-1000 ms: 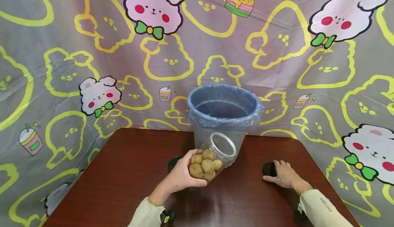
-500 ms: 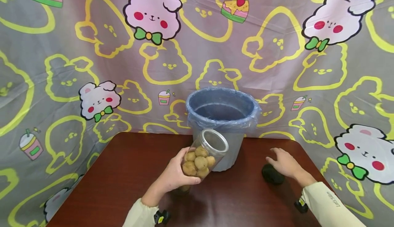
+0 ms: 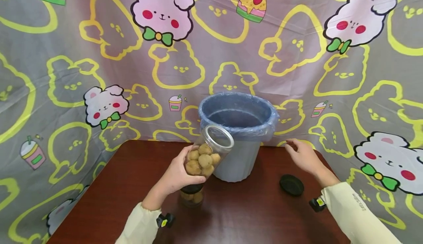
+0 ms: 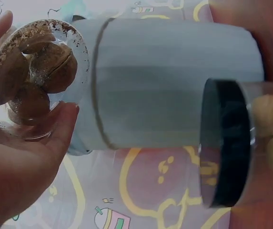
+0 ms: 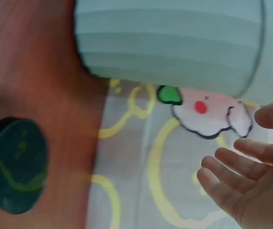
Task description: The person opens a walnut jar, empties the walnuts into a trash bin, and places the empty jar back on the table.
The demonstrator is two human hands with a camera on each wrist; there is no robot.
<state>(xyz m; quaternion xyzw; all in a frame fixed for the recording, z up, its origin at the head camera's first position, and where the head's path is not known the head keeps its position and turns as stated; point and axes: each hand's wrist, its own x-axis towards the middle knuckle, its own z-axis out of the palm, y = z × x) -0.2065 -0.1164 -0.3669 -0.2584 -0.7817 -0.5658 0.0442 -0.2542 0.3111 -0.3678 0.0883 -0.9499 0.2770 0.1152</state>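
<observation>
My left hand (image 3: 178,174) grips a clear plastic jar (image 3: 214,150) from its left side. The jar is lidless and tilted, its mouth toward the upper right, with several walnuts (image 3: 205,160) in its lower part. In the left wrist view the jar's bottom shows walnuts (image 4: 53,69) and brown crumbs. My right hand (image 3: 304,157) hovers to the right of the bin, fingers loose, holding nothing. Below it a round black lid (image 3: 291,185) lies on the table; the right wrist view also shows this lid (image 5: 19,164).
A grey bin (image 3: 236,161) with a blue liner (image 3: 238,126) stands at the back of the brown table (image 3: 138,185). A second jar (image 3: 191,199) of walnuts, with a black lid (image 4: 227,143), stands under my left hand. A patterned curtain (image 3: 132,60) hangs behind.
My right hand has let go of the black lid, leaving it on the table, and has lifted up and away. My left hand has moved the tilted jar left and up.
</observation>
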